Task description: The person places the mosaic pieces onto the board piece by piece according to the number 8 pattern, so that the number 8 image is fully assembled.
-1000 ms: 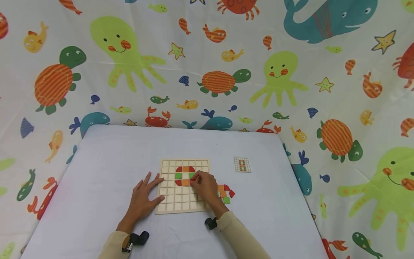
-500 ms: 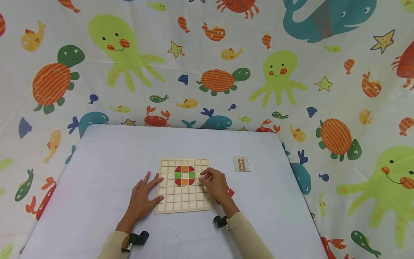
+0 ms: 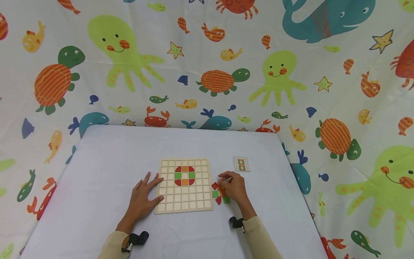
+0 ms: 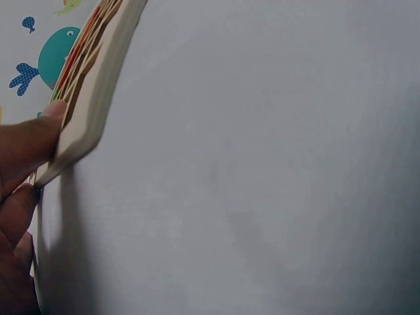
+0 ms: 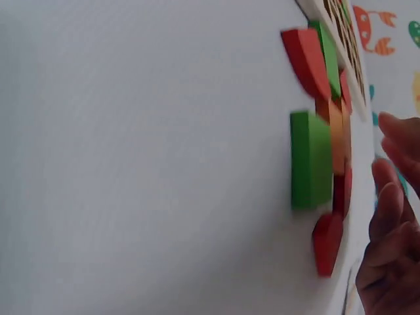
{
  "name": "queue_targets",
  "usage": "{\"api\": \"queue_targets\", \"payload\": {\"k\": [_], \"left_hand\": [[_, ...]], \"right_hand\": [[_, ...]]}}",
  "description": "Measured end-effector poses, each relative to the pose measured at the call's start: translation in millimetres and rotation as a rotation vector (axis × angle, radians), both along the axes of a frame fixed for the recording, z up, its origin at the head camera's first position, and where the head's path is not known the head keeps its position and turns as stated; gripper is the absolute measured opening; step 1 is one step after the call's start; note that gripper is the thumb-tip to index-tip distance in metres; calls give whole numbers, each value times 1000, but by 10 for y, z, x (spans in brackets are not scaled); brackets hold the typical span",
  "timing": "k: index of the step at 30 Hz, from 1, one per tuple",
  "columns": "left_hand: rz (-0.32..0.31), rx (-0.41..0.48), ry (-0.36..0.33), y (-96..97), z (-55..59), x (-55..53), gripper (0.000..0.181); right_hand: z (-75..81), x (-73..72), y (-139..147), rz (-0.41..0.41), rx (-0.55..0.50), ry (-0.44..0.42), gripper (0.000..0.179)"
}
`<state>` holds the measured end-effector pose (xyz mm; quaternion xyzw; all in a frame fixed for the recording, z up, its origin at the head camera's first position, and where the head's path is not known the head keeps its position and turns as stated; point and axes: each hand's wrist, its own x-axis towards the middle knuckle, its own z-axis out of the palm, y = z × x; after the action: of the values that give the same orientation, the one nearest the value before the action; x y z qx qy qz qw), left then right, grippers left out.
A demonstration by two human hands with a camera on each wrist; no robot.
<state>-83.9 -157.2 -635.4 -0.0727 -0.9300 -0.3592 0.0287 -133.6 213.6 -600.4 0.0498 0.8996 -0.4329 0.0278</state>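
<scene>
A wooden grid board point(image 3: 184, 198) lies on the table. In its upper middle, red corner pieces point(image 3: 191, 169), orange squares point(image 3: 184, 182) and green squares point(image 3: 178, 175) form a ring round one bare cell. My left hand point(image 3: 142, 201) rests at the board's left edge with fingers spread; the left wrist view shows its thumb point(image 4: 55, 111) on the rim. Right of the board, my right hand point(image 3: 235, 187) hovers over a small heap of loose pieces, its thumb and fingers apart with nothing between them. The heap includes a green block point(image 5: 312, 161) and a red rounded piece point(image 5: 306, 62).
A small pattern card point(image 3: 241, 164) printed with a coloured grid lies beyond the right hand. The white table point(image 3: 106, 162) backs onto a curtain point(image 3: 194, 43) printed with sea animals. Each wrist wears a small black camera point(image 3: 139, 238).
My right hand has let go of the red piece at the ring's lower right corner and moved right, over the loose pieces. The left hand stays at the board's edge.
</scene>
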Motion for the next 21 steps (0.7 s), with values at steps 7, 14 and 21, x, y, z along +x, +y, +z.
{"api": "queue_targets", "payload": {"k": [7,14,21], "left_hand": [[0,2,7,9,8,12,71],[4,-1,-11,10,11,0,71],[5,-3,-7,7,-2,-6,71]], "right_hand": [[-60,39,145,56,115,-29,17],[-70,52,155,75,98,-43,11],[-60,52,143,104,107,-40,11]]}}
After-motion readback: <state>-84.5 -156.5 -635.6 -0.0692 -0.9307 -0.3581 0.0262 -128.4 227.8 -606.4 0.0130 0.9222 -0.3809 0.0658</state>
